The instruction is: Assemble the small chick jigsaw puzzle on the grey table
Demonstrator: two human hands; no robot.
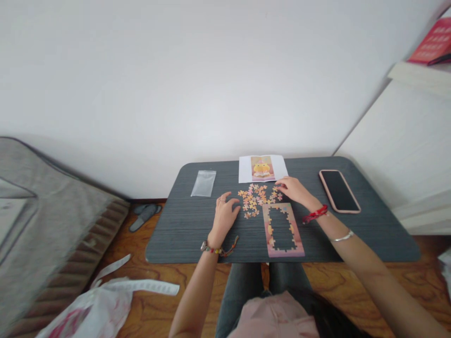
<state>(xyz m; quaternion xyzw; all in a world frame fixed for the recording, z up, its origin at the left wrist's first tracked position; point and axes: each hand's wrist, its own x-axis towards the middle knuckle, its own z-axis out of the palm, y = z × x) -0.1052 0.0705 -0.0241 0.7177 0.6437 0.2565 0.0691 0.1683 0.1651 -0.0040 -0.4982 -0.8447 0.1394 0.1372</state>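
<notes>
- Puzzle pieces [252, 203]: orange, yellow and pink, lying loose in a spread-out cluster on the tabletop [197, 225], between both hands and just beyond the puzzle frame [286, 253].
- Right hand [295, 188]: reaching in over the right edge of the cluster, thumb and fingertips close together, down at the pieces; cannot tell whether gripping one or merely touching.
- Left hand [226, 212]: released, fingers loosely curved and parted from the thumb, just left of the pieces, with nothing in its grasp.
- On the left wrist, a beaded bracelet [213, 249] with a trailing cord; on the right, a red bracelet [315, 214] and, farther up the forearm, a silver bangle [343, 236].
- Nearest the body, the same frame: flat, pinkish, with a notched inner edge and dark tabletop visible through the middle.
- Beyond the cluster, near the right fingertips, a creased white sheet [261, 169] with a yellow figure printed at its centre.
- Toward the far left, a clear bag [203, 183], lying flat; well to the right, a phone [339, 190] in a pink case, screen dark.
- Past the left edge, down on the wooden floor [158, 272]: grey slippers [144, 217] by the wall and a crumpled plastic bag [105, 305].
</notes>
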